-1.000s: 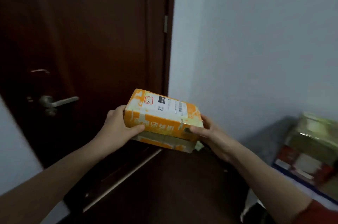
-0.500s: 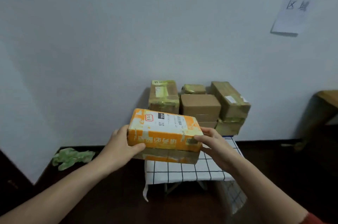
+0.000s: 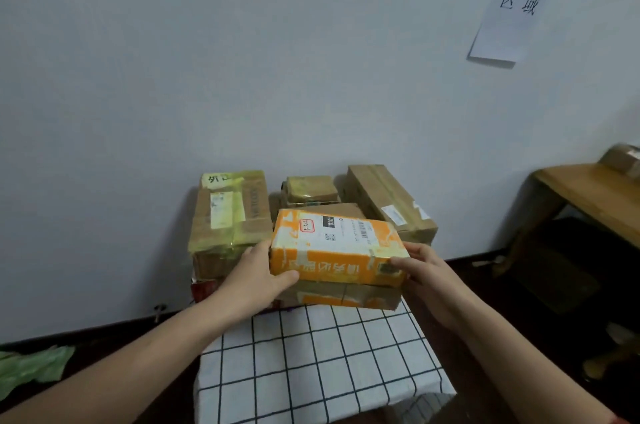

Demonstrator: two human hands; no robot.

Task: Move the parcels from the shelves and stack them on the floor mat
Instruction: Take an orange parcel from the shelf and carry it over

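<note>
Head view: orange parcel (image 3: 334, 247) held in the air, long axis running left-right, left hand (image 3: 258, 280) clamped on its left end and right hand (image 3: 427, 273) on its right end, fingers of both wrapped onto the near face. A second, partly hidden box seems carried under it. Checked floor mat (image 3: 318, 364) lies directly below and toward the person, stacked brown parcels (image 3: 230, 216) just behind; both hands equally near, so likely a straight lowering.

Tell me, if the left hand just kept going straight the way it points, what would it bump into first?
The left hand grips the orange parcel and points toward the wall. Probably it would first meet the large yellow-taped cardboard box in the stack just beyond it, though how far apart they are is hard to judge.
</note>
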